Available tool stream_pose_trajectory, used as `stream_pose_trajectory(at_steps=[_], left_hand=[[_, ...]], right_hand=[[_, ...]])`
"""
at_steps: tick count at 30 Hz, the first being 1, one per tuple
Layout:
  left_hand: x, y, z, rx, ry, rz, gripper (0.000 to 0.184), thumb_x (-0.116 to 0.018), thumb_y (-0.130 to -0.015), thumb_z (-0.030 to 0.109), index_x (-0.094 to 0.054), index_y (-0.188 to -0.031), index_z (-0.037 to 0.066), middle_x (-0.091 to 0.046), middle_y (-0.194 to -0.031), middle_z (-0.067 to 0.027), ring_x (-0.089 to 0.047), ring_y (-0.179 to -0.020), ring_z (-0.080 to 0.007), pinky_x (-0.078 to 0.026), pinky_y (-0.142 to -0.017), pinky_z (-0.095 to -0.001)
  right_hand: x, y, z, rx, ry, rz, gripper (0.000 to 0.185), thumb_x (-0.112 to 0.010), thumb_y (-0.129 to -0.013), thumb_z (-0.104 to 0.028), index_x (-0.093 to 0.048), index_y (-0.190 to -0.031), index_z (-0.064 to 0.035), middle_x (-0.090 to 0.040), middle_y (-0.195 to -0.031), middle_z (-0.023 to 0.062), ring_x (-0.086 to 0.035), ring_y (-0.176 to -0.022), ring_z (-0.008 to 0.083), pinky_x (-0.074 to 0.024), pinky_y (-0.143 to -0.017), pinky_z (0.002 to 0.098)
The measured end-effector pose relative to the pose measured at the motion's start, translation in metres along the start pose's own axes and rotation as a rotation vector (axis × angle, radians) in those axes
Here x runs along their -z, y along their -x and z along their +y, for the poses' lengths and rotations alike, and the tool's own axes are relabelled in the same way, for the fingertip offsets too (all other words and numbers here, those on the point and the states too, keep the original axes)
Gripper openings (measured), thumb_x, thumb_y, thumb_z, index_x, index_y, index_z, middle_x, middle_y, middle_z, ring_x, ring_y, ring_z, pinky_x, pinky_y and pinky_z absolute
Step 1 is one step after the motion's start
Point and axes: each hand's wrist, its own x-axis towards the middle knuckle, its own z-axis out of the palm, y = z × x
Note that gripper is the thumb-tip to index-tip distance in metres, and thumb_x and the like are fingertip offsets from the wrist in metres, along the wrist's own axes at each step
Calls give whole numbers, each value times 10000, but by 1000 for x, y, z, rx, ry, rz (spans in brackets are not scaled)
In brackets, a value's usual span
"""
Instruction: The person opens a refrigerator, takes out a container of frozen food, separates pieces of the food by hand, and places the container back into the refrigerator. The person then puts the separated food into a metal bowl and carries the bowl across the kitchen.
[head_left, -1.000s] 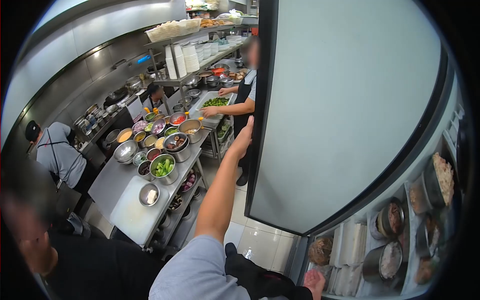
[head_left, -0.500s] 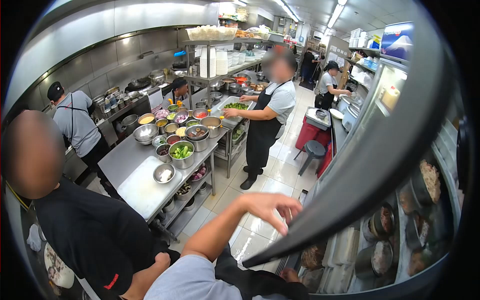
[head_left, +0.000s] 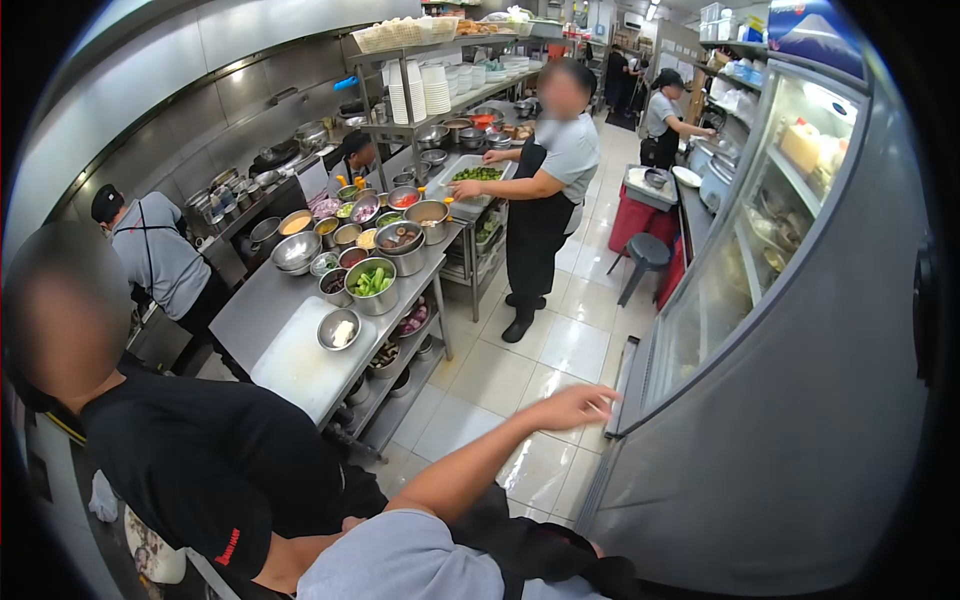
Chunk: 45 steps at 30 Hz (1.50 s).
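My left hand [head_left: 577,408] reaches out at the end of a bare forearm from a grey sleeve. Its fingers are loosely apart and somewhat blurred, with no object seen in them. They are close to the lower edge of a glass-door refrigerator [head_left: 705,265]; whether they touch it I cannot tell. Behind the glass are shelves with food. Only a sliver of skin shows beside my black apron [head_left: 520,525], perhaps my right hand [head_left: 597,549], its fingers hidden.
At left, a person in black [head_left: 200,450] stands close. A steel table [head_left: 250,315] holds a white cutting board [head_left: 300,362] and several bowls. A person in an apron [head_left: 540,200] handles a tray of green vegetables [head_left: 478,174]. A stool [head_left: 648,252] stands in the tiled aisle.
The refrigerator door has swung from open to shut, hiding the containers on the shelves at lower right. My left hand has come off the door frame. The view has shifted slightly.
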Motion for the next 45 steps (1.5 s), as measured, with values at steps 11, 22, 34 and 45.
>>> stream_pose_trajectory(at_steps=[11, 22, 34, 45], left_hand=[[287, 269, -295, 304, 1046, 1778, 557, -500, -1010, 463, -391, -1426, 109, -584, -1348, -137, -635, -1131, -303, -498, -760, -466], [340, 318, -262, 701, 882, 2020, 376, -513, -956, 341, -523, -1256, 115, -631, -1052, -74, -667, -859, -196, -479, -632, -362], [249, 139, -243, 669, 372, 1466, 368, -628, -926, 151, -583, -1271, 32, -679, -1025, -135, -701, -778, -222, -595, -549, -344], [330, -95, -145, 546, 7, 955, 399, -579, -927, 126, -545, -1315, 41, -637, -1005, -42, -607, -764, -103, -523, -629, -271]], right_hand=[[73, -28, -120, -614, -1211, 514, 726, -653, -892, -345, -324, -1483, -80, -431, -1390, 145, -537, -1167, 374, -500, -938, 561], [110, -169, -174, -777, -651, 282, 333, -590, -932, -189, -507, -1231, -72, -570, -1073, 134, -611, -803, 329, -550, -687, 546], [84, -381, -491, -185, -697, -331, 490, -626, -978, -243, -467, -1422, -110, -564, -1316, 152, -612, -1119, 339, -561, -903, 508], [161, -482, -712, 222, -601, -847, 814, -600, -831, -3, -283, -1567, -146, -473, -1433, 128, -525, -1277, 240, -536, -946, 443]])
